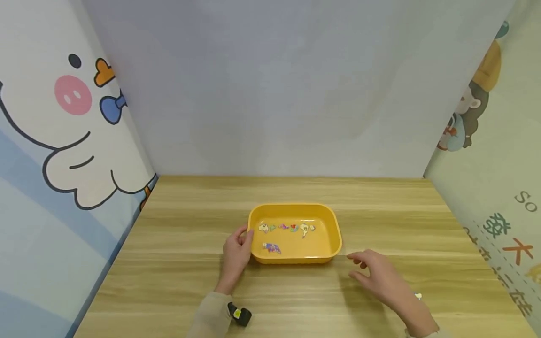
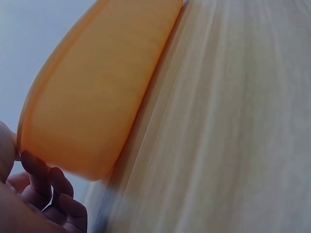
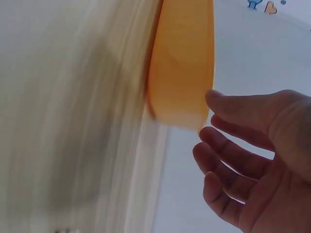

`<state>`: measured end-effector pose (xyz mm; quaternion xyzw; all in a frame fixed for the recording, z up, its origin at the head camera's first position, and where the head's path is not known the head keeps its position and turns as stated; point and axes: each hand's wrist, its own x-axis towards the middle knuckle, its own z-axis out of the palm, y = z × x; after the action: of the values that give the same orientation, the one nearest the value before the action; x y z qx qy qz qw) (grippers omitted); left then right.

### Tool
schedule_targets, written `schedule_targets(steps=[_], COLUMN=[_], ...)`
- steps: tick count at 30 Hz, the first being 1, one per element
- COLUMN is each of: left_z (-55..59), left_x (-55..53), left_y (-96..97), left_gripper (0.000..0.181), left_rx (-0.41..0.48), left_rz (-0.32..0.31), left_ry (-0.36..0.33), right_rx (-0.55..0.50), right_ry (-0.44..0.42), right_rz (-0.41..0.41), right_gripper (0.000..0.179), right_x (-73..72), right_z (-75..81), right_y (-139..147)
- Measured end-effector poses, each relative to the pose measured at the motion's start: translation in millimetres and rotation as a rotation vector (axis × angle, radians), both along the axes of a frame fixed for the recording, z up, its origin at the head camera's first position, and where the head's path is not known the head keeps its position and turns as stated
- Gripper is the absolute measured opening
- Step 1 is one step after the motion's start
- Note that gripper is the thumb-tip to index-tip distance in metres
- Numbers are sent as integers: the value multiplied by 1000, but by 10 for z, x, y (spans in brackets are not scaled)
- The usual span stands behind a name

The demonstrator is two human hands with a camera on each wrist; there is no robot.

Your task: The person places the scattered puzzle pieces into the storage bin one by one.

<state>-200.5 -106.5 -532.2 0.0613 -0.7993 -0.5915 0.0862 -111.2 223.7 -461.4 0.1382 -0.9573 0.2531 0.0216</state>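
Note:
A yellow rectangular tray [image 1: 291,259] stands on the wooden table, its side wall [image 2: 97,92] filling much of the left wrist view. My left hand [image 1: 236,253] grips the tray's left rim, thumb over the edge and curled fingers outside. My right hand [image 1: 376,274] hovers off the tray's front right corner, fingers loosely bent, thumb apart, nothing between them. Inside the tray, several small flat colourful pieces lie in a row, among them a red and green one [image 1: 294,228]. A larger purple piece [image 1: 272,248] lies nearer the front left.
A small white and blue piece [image 1: 418,296] lies on the table [image 1: 169,272], partly hidden by my right forearm. Behind the table rises a plain pale wall [image 1: 287,94]. Cartoon-printed panels flank it left [image 1: 34,197] and right [image 1: 477,188]. A black strapped device [image 1: 239,314] sits at my left wrist.

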Motion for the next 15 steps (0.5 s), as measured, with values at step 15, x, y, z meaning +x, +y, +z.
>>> schedule_targets(steps=[15], left_z=[0], left_x=[16], left_y=[7], left_gripper=[34], left_rx=[9], left_rz=[-7], left_ry=[-18], right_rx=[105], right_ry=[-185], right_rz=[11], right_gripper=[53], right_x=[220], right_z=[-181], right_y=[887])
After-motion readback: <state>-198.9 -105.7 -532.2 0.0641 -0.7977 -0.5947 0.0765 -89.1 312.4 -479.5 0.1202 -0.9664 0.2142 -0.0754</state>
